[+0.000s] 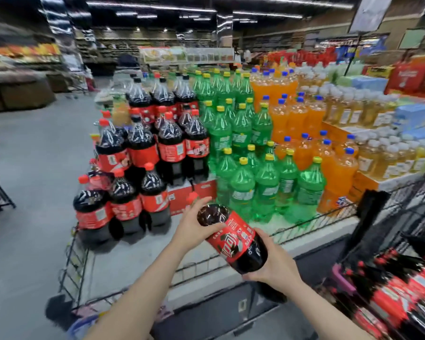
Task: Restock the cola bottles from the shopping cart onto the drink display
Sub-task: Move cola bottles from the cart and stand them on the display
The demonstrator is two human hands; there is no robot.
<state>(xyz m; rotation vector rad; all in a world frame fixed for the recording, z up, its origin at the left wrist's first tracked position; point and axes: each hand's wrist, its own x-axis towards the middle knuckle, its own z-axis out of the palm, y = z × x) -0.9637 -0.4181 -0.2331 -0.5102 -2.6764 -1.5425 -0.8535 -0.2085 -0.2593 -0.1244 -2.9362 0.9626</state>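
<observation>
A large cola bottle (233, 235) with a red label and red cap lies tilted in the air in front of the drink display (206, 256), cap pointing up-left. My left hand (194, 228) grips its shoulder near the neck. My right hand (275, 265) cups and holds its base. Stacked cola bottles (142, 148) fill the display's left side in tiers. More cola bottles (398, 288) lie in the shopping cart (402, 217) at the lower right.
Green soda bottles (243, 148) stand right of the colas, then orange soda (302, 114) and pale yellow drinks (378, 153). A low wire fence (76, 253) edges the display platform, with bare platform in front of the colas. Open aisle floor (35, 155) lies to the left.
</observation>
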